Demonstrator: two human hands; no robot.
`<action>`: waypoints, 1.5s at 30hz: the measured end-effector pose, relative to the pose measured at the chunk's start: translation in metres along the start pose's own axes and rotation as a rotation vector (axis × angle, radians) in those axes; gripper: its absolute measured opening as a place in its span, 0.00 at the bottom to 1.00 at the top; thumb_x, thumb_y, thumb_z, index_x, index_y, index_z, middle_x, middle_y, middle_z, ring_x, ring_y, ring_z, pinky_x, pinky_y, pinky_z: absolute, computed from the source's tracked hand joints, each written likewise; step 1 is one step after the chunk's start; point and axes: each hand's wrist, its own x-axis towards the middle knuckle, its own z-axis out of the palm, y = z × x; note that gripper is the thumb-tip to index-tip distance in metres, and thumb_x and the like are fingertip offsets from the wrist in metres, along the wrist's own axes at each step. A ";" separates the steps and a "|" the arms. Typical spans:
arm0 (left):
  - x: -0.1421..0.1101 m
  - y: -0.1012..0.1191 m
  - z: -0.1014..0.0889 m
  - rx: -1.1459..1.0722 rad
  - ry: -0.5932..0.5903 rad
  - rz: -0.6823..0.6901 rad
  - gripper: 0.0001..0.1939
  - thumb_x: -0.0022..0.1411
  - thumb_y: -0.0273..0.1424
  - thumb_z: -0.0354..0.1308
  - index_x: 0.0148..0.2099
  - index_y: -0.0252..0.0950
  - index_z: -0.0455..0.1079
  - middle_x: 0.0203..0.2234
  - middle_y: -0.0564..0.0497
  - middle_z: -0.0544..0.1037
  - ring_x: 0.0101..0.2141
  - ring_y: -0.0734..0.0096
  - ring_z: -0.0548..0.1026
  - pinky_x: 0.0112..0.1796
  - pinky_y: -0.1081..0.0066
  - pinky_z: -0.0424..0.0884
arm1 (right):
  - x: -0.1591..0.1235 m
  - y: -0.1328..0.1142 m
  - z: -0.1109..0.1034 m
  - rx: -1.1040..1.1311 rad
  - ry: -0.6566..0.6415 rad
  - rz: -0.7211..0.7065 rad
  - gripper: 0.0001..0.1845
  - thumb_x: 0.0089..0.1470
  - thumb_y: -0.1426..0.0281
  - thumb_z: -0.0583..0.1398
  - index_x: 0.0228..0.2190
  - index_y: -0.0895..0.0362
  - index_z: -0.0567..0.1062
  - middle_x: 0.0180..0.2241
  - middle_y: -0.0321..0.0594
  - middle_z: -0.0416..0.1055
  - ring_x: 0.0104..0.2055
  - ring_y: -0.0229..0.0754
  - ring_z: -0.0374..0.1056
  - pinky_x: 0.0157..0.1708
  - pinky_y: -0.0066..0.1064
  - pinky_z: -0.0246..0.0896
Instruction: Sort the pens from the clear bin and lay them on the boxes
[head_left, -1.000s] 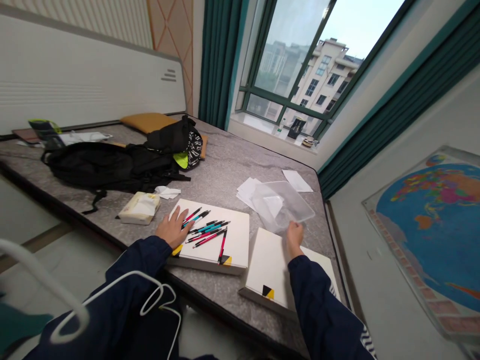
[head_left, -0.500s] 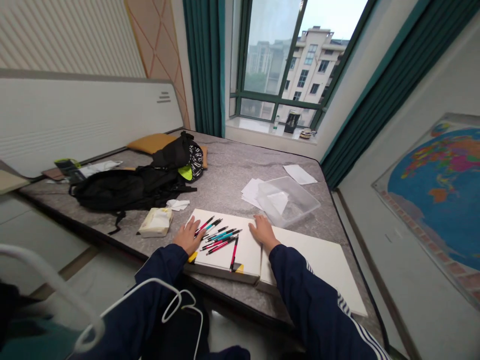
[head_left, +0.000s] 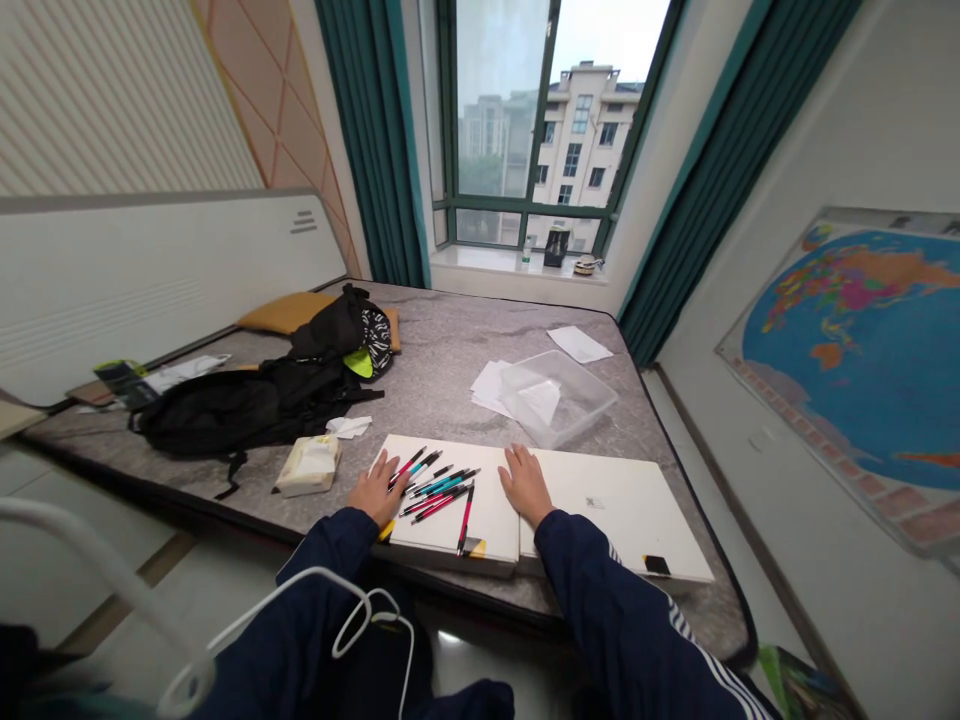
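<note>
Two flat white boxes lie side by side on the grey bed surface. On the left white box (head_left: 487, 515) several pens (head_left: 442, 490) with black, red and blue barrels are scattered, one red pen (head_left: 466, 518) lying apart and more upright in view. My left hand (head_left: 377, 490) rests on that box's left side, fingers spread, touching or close beside the leftmost pens. Near the seam between the boxes lies my right hand (head_left: 526, 486), flat with fingers stretched out and nothing in it. The right white box (head_left: 622, 500) bears a small black patch near its front edge.
Behind the boxes stands a clear plastic bin (head_left: 581, 410), with paper sheets (head_left: 489, 388) beside it. A tissue pack (head_left: 309, 465) and a black backpack (head_left: 225, 395) lie to the left. A white cable (head_left: 300, 575) hangs over my left sleeve.
The view has turned a little, showing more of the right side. The right box now lies in line with the left one, and my right hand sits slightly farther over the seam.
</note>
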 end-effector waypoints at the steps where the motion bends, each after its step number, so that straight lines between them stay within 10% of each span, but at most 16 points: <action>1: 0.000 -0.001 -0.001 -0.008 -0.006 0.011 0.32 0.70 0.49 0.38 0.65 0.34 0.60 0.67 0.39 0.56 0.64 0.52 0.57 0.60 0.51 0.53 | -0.003 0.002 -0.002 0.043 0.010 0.013 0.26 0.64 0.63 0.50 0.58 0.64 0.66 0.63 0.55 0.58 0.66 0.53 0.50 0.63 0.47 0.44; 7: -0.017 0.024 -0.013 -0.023 0.192 0.038 0.30 0.67 0.48 0.44 0.63 0.36 0.64 0.66 0.37 0.56 0.65 0.38 0.51 0.56 0.37 0.56 | -0.026 0.054 -0.052 0.120 0.160 0.109 0.23 0.63 0.61 0.50 0.50 0.60 0.74 0.59 0.51 0.64 0.64 0.50 0.55 0.62 0.44 0.50; 11: -0.050 0.095 -0.020 -0.016 0.126 0.553 0.39 0.62 0.52 0.53 0.69 0.41 0.53 0.69 0.42 0.48 0.68 0.43 0.44 0.60 0.44 0.53 | -0.027 0.097 -0.088 -0.074 0.051 0.219 0.25 0.62 0.61 0.50 0.52 0.63 0.73 0.59 0.53 0.64 0.64 0.53 0.53 0.63 0.46 0.45; 18: -0.068 0.189 0.020 0.100 -0.085 0.692 0.44 0.57 0.50 0.60 0.70 0.41 0.51 0.69 0.42 0.48 0.68 0.44 0.41 0.62 0.44 0.49 | -0.018 0.102 -0.073 -0.204 -0.205 0.353 0.39 0.60 0.47 0.50 0.63 0.57 0.60 0.65 0.53 0.54 0.69 0.61 0.39 0.61 0.63 0.33; 35: -0.074 0.183 0.036 -0.014 -0.240 0.777 0.30 0.62 0.35 0.57 0.66 0.46 0.60 0.67 0.47 0.58 0.66 0.47 0.51 0.59 0.46 0.58 | -0.052 0.075 -0.063 -0.205 -0.035 0.392 0.37 0.62 0.49 0.47 0.63 0.58 0.60 0.65 0.56 0.53 0.69 0.59 0.39 0.61 0.62 0.25; 45: -0.067 0.155 0.017 -0.037 0.177 0.404 0.15 0.64 0.32 0.52 0.50 0.38 0.73 0.49 0.41 0.73 0.48 0.54 0.71 0.48 0.56 0.70 | -0.073 0.043 -0.047 -0.195 0.116 0.408 0.32 0.63 0.59 0.49 0.63 0.62 0.62 0.67 0.57 0.48 0.70 0.59 0.37 0.64 0.58 0.28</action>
